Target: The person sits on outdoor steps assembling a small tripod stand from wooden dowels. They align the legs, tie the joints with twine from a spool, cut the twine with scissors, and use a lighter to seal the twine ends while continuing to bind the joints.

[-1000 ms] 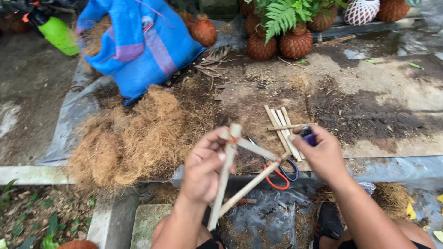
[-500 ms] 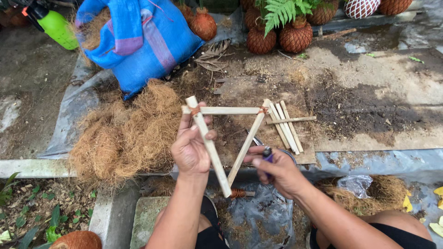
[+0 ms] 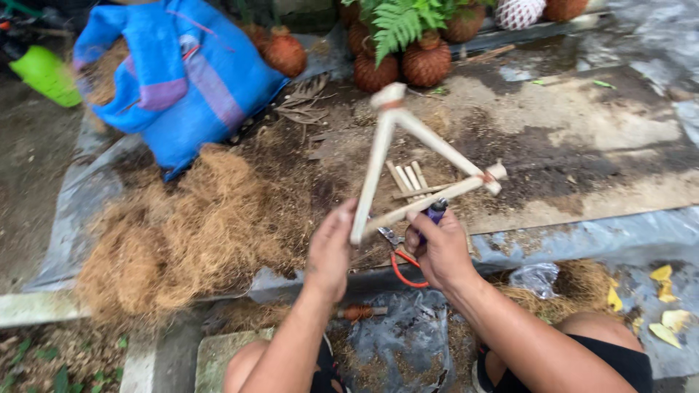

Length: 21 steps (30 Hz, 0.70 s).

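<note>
Holding noted: a triangular frame of pale wooden sticks (image 3: pixel 408 160) is kept upright above the ground, apex up, corners lashed. Left hand (image 3: pixel 331 251) is closed on the lower-left corner. Right hand (image 3: pixel 439 251) is closed round a small purple object (image 3: pixel 435 212), kind not discernible, fingers curled just under the bottom stick. Loose sticks (image 3: pixel 410 178) are seen on the ground behind the frame. Red-handled scissors (image 3: pixel 400 262) lie below the frame, between the hands. A blue woven sack (image 3: pixel 175 80), open-mouthed with brown fibre inside, is up-left of the frame. A coconut fibre heap (image 3: pixel 182 233) is left of it. Husk pots with a fern (image 3: pixel 400 44) stand beyond it.
</note>
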Each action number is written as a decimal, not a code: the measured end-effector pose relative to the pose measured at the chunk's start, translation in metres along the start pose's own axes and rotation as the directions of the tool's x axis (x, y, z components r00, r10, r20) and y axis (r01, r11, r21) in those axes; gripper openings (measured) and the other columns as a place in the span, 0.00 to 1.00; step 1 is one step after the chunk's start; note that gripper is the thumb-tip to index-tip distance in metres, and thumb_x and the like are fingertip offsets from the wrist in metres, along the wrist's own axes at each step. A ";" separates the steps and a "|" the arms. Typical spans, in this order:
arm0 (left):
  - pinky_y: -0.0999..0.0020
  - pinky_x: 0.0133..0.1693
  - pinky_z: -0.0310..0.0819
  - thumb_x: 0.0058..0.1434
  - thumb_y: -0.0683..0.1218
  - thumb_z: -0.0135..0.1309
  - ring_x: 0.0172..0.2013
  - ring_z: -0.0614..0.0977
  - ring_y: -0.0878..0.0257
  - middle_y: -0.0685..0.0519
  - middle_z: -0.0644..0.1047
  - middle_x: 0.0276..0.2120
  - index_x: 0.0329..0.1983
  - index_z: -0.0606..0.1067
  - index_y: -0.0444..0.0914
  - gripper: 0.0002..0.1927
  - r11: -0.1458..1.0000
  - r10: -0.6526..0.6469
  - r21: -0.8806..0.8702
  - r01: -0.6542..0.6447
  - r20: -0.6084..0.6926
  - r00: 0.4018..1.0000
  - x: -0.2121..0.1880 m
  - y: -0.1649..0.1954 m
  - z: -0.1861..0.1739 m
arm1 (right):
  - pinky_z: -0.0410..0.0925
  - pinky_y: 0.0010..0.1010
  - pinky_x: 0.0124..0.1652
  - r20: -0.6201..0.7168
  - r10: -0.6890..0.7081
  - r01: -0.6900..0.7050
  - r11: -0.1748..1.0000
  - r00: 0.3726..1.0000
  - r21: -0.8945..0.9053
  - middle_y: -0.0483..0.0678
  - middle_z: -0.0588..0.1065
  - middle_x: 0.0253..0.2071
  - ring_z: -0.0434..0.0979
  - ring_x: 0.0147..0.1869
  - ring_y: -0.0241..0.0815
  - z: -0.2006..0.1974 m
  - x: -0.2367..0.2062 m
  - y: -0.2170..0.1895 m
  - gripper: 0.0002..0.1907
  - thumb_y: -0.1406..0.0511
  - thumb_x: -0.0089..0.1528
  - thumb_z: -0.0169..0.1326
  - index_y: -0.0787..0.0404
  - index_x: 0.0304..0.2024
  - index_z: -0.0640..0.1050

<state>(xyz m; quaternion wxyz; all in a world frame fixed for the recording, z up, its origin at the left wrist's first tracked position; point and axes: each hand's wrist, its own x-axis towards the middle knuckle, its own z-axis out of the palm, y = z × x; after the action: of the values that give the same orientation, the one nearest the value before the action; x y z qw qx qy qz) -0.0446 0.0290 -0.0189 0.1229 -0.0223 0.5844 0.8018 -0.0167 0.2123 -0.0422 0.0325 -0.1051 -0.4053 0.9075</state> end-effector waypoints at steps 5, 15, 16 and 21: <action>0.63 0.58 0.72 0.73 0.44 0.44 0.54 0.77 0.60 0.46 0.77 0.58 0.65 0.62 0.34 0.19 0.942 0.334 0.021 -0.334 0.010 0.943 -0.019 -0.029 0.036 | 0.62 0.29 0.25 -0.065 0.076 -0.073 0.996 0.995 0.052 0.40 0.69 0.24 0.68 0.24 0.33 0.002 -0.008 0.002 0.05 0.67 0.64 0.56 0.57 0.39 0.72; 0.66 0.39 0.82 0.77 0.43 0.40 0.34 0.81 0.62 0.51 0.76 0.36 0.54 0.64 0.35 0.08 0.823 0.567 0.140 -0.550 -0.224 0.792 -0.001 0.048 -0.035 | 0.74 0.35 0.38 -0.068 0.553 -0.190 0.168 0.830 -0.967 0.46 0.76 0.37 0.78 0.37 0.39 -0.019 -0.020 0.041 0.22 0.58 0.60 0.66 0.59 0.49 0.72; 0.70 0.34 0.78 0.78 0.42 0.41 0.31 0.76 0.66 0.54 0.73 0.34 0.55 0.65 0.34 0.07 0.847 0.523 0.071 -0.527 -0.291 0.801 -0.002 0.054 -0.044 | 0.75 0.37 0.40 -0.163 0.503 -0.264 0.137 0.849 -0.955 0.48 0.77 0.40 0.80 0.40 0.42 -0.028 -0.008 0.040 0.22 0.59 0.61 0.63 0.57 0.53 0.71; 0.73 0.20 0.67 0.74 0.52 0.40 0.19 0.69 0.69 0.55 0.71 0.25 0.46 0.69 0.35 0.15 0.975 0.222 0.050 -0.217 -0.217 0.951 -0.010 0.056 -0.061 | 0.71 0.49 0.51 -0.350 -0.092 -0.337 0.130 0.932 -0.932 0.66 0.78 0.47 0.79 0.52 0.63 -0.094 0.063 0.014 0.22 0.57 0.65 0.51 0.63 0.56 0.73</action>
<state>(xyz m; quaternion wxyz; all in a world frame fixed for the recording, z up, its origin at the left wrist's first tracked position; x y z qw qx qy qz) -0.0540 -0.0459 0.0159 -0.0323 -0.0446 0.6037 0.7953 -0.0576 0.2807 -0.1241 -0.0545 -0.2811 -0.8770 0.3859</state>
